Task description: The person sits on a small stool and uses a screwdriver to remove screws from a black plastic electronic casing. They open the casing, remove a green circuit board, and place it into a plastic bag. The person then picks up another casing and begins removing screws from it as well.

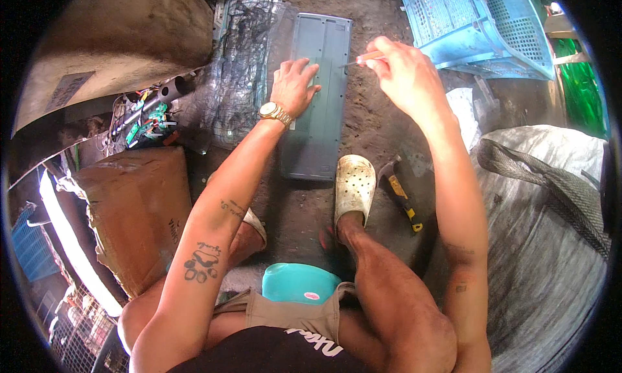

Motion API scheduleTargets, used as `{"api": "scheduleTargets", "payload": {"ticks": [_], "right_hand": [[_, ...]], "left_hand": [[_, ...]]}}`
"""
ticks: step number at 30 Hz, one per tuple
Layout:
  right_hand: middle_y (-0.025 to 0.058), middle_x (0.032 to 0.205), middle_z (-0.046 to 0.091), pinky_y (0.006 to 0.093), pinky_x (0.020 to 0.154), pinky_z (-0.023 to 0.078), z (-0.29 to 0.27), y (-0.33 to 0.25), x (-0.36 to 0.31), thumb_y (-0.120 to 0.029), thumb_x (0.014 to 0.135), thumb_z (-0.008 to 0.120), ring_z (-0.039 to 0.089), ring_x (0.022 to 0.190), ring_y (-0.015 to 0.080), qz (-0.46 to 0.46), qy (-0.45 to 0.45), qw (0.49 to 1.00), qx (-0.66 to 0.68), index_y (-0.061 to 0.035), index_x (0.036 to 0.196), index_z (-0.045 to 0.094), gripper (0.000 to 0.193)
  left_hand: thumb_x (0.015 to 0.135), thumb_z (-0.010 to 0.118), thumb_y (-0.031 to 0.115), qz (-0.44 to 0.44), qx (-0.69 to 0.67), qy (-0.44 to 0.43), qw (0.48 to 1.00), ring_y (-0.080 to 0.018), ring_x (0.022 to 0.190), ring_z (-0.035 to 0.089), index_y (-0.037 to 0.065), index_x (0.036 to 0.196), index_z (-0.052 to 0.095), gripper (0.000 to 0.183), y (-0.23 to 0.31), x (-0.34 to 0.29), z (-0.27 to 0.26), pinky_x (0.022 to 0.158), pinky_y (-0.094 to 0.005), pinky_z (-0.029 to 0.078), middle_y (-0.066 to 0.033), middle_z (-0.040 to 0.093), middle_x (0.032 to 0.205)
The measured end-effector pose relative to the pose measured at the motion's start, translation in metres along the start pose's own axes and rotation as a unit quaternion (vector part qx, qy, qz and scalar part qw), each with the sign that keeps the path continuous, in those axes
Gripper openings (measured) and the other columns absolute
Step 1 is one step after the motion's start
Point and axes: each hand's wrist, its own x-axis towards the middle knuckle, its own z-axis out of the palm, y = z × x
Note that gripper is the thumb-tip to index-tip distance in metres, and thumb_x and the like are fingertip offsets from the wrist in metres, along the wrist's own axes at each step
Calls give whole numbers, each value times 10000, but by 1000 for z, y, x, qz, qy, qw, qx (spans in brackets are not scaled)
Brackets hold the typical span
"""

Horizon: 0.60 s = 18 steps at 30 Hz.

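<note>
A long dark-grey panel, which looks like a computer keyboard lying face down, rests on the floor in front of me. My left hand lies on its left side, fingers spread, a metal-band watch on the wrist. Beyond its right edge, my right hand grips a screwdriver with a reddish, see-through handle. The thin shaft points left toward the panel's right edge; whether the tip touches it I cannot tell. My right palm is hidden from view.
A hammer with a yellow-and-black handle lies right of my shoe. Clear and black plastic sheeting is left of the panel. A blue crate, a large pale sack, a cardboard box and electronic scrap stand around.
</note>
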Motion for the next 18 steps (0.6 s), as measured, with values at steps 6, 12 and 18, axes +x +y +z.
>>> {"api": "scheduleTargets", "payload": {"ticks": [6,12,18], "right_hand": [[120,1022,762,462,822,576,7,15,-17,-132,957,616,728,955,344,38,-34,999,18,-55,1039,643,116],[133,1008,761,463,803,585,21,11,-35,-105,944,618,734,936,351,20,-62,996,53,-50,1004,621,82],[93,1030,770,450,793,576,25,11,-42,-97,958,606,734,933,342,15,-56,997,56,-62,1016,565,79]], "left_hand": [[935,674,234,39,69,32,996,-289,1219,529,183,1113,712,189,-1,6,16,976,-484,411,-6,623,1325],[962,632,196,-38,32,114,992,-303,1211,530,125,1098,663,157,-14,15,21,979,-508,405,-17,615,1334],[927,672,176,-190,28,177,965,-401,1283,484,146,1482,471,591,-9,1,15,1066,-560,401,-114,501,1505]]}}
